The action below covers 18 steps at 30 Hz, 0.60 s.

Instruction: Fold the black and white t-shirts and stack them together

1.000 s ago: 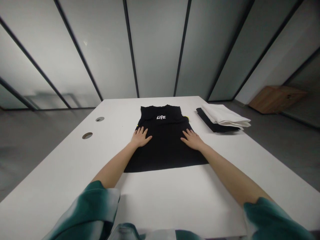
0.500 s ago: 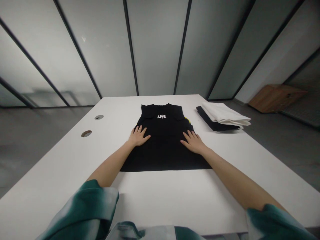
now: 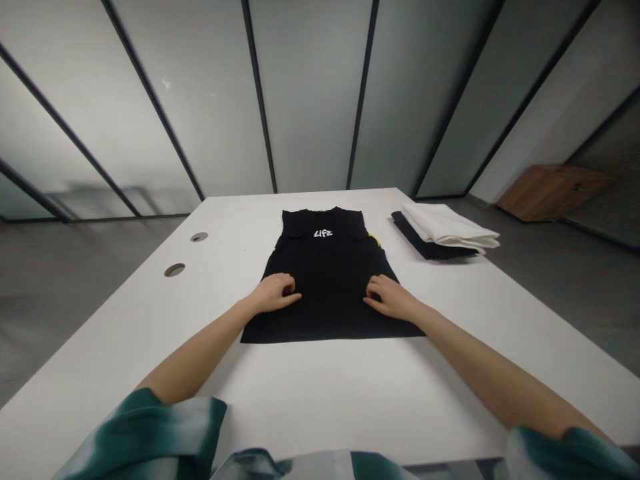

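A black T-shirt (image 3: 330, 267) with a small white print near its top lies flat on the white table, hem toward me. Bits of yellow show at its sides, where the sleeves look folded in. Over the shirt's left side is my left hand (image 3: 274, 292), fingers curled down and thumb held apart, with no cloth gripped. My right hand (image 3: 393, 296) mirrors it at the right side, fingers bent and the thumb away from them, nothing in it. Whether the fingertips touch the fabric I cannot tell.
A folded white cloth (image 3: 447, 225) rests on a folded black one (image 3: 430, 248) at the table's right. Two round holes pierce the white table (image 3: 340, 393) at the left. Frosted glass panels stand behind, and a wooden cabinet (image 3: 553, 192) is on the floor at the far right.
Both hands have drawn back a little toward me and the outstretched, flat fingers have curled. The T-shirt has stayed in place.
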Available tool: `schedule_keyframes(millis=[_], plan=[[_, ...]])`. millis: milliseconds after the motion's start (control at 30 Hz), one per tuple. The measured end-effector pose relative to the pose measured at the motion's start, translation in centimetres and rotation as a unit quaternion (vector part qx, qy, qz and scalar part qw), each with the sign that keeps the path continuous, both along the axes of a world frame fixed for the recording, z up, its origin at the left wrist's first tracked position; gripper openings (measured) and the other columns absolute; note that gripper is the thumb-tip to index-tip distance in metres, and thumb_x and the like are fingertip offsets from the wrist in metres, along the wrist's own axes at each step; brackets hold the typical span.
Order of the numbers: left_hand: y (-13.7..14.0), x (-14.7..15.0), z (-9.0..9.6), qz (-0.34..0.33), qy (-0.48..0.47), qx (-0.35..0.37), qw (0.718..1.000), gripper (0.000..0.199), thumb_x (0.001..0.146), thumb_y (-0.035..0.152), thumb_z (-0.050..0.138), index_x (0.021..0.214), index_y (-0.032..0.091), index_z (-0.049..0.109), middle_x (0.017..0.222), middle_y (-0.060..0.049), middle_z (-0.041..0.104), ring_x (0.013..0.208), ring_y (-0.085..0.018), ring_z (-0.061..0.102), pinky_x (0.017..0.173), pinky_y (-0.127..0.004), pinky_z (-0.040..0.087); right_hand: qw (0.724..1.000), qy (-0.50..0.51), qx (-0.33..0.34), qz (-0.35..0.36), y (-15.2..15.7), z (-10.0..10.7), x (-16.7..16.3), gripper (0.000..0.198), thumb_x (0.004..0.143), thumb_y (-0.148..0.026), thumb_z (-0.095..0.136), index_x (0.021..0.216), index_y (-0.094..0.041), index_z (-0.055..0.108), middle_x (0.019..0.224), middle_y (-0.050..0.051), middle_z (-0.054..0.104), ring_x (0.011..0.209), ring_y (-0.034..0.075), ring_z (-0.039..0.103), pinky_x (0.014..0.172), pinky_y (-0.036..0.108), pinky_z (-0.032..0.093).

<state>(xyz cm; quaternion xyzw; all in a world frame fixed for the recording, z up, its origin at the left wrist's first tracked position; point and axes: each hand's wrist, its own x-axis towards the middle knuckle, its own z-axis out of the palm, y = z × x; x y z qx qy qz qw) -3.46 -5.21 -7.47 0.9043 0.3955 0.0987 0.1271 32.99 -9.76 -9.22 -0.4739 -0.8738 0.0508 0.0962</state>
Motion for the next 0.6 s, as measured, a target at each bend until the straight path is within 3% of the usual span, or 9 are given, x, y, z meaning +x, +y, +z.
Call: schedule_keyframes(millis=[67, 133, 200, 267, 400, 500, 600], plan=[[-1.6, -0.2, 0.3, -0.053, 0.004, -0.019, 0.998, 0.044, 0.078, 0.062, 0.067, 0.094, 0.021, 0.065, 0.097, -0.007, 0.063, 0.091, -0.024, 0.059, 0.083, -0.036, 0.048, 1.000, 0.010, 0.001, 0.008, -0.8, -0.2, -0.1, 0.023, 0.095, -0.037, 0.052, 0.090, -0.020, 0.068, 0.098, 0.010, 0.062, 0.092, 0.024, 0.057, 0.084, 0.038, 0.048], [-2.8, -0.3, 0.3, -0.073, 0.020, -0.016, 0.997, 0.052, 0.069, 0.062, 0.076, 0.099, 0.022, 0.067, 0.106, -0.008, 0.062, 0.097, -0.026, 0.059, 0.087, -0.037, 0.047, 1.000, 0.019, 0.002, 0.004, -1.3, -0.3, -0.2, 0.023, 0.096, -0.034, 0.051, 0.094, -0.020, 0.068, 0.102, 0.011, 0.062, 0.095, 0.025, 0.058, 0.087, 0.039, 0.048], [-3.4, 0.0, 0.1, -0.070, 0.037, -0.011, 0.997, 0.035, 0.076, 0.050, 0.072, 0.096, 0.022, 0.068, 0.106, -0.008, 0.064, 0.099, -0.025, 0.060, 0.089, -0.036, 0.047, 1.000, 0.026, -0.006, 0.008, -1.7, 0.0, -0.7, 0.023, 0.096, -0.034, 0.051, 0.096, -0.020, 0.069, 0.104, 0.011, 0.063, 0.097, 0.025, 0.059, 0.089, 0.040, 0.047], [-3.4, 0.8, 0.0, -0.050, 0.048, -0.010, 0.998, 0.015, 0.085, 0.034, 0.061, 0.090, 0.021, 0.067, 0.100, -0.007, 0.067, 0.097, -0.024, 0.063, 0.087, -0.033, 0.047, 0.999, 0.035, -0.022, 0.021, -2.0, 0.7, -1.9, 0.026, 0.095, -0.041, 0.054, 0.099, -0.020, 0.069, 0.107, 0.011, 0.064, 0.100, 0.025, 0.060, 0.092, 0.041, 0.047], [-2.7, 3.1, 0.3, 0.076, 0.067, -0.003, 0.995, 0.020, 0.095, 0.027, 0.042, 0.095, 0.022, 0.062, 0.088, -0.007, 0.071, 0.085, -0.024, 0.068, 0.075, -0.033, 0.047, 0.999, 0.006, -0.033, 0.020, -2.5, 1.9, -6.1, 0.050, 0.086, -0.053, 0.065, 0.122, -0.018, 0.064, 0.120, 0.013, 0.065, 0.109, 0.030, 0.060, 0.094, 0.041, 0.047], [-2.0, 4.1, 0.7, 0.136, 0.077, 0.013, 0.988, 0.028, 0.101, 0.037, 0.035, 0.106, 0.021, 0.058, 0.086, -0.009, 0.072, 0.083, -0.027, 0.070, 0.071, -0.034, 0.046, 0.996, -0.087, -0.003, -0.008, -2.2, 2.0, -8.2, 0.039, 0.087, -0.035, 0.063, 0.122, -0.017, 0.065, 0.119, 0.015, 0.067, 0.108, 0.031, 0.063, 0.091, 0.041, 0.047], [-1.6, 3.0, 0.6, 0.092, 0.111, 0.006, 0.990, 0.035, 0.091, 0.051, 0.056, 0.109, 0.021, 0.057, 0.088, -0.008, 0.072, 0.086, -0.029, 0.070, 0.072, -0.034, 0.048, 0.989, -0.142, 0.005, -0.033, -1.3, 2.1, -6.8, 0.029, 0.084, -0.016, 0.058, 0.111, -0.018, 0.070, 0.113, 0.013, 0.070, 0.105, 0.029, 0.066, 0.088, 0.037, 0.048]])
